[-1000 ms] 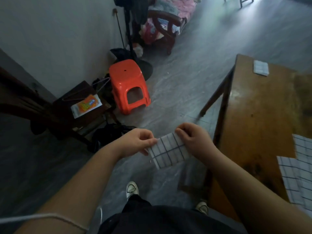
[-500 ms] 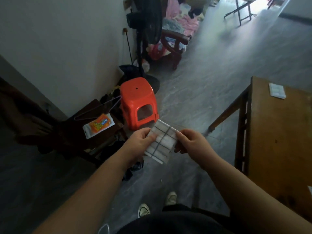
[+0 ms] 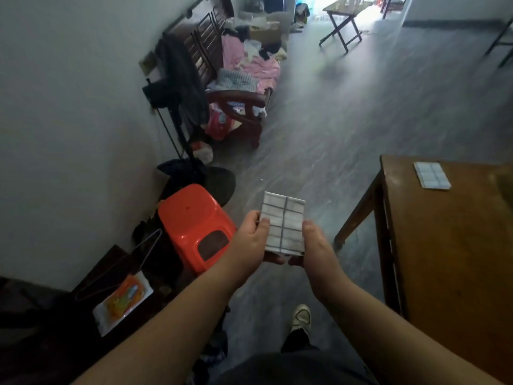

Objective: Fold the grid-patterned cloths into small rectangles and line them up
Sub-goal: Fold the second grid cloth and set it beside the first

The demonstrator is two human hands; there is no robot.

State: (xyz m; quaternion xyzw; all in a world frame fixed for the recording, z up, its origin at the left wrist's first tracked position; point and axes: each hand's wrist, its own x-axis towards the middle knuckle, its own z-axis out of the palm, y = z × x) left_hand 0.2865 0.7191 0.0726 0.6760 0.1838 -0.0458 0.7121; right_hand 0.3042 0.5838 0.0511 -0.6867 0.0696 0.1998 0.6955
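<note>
Starting at the lower left of the frame, an orange packet is seen lying just below a wire hanger. Nearer the centre, a red plastic stool is found standing on the grey floor. A wooden bench piled with clothes is set in the upper part of the picture.

Just right of the stool, the left hand is raised over the floor. Its thumb is laid on the upper face of the folded grid-patterned cloth at that cloth's left edge. Its fingers are curled underneath, so the cloth is pinched. The cloth is held between the two hands as a small rectangle, with its far end reaching beyond the thumbs toward the top of the frame.

The right hand is set against the cloth's right edge, with the thumb along the side and the fingers tucked below, so this hand too is closed upon it. Below the hands a white shoe is seen on the floor.

At the right, a brown wooden table is placed, apart from the held cloth. A second folded cloth is laid flat near the table's far corner.
</note>
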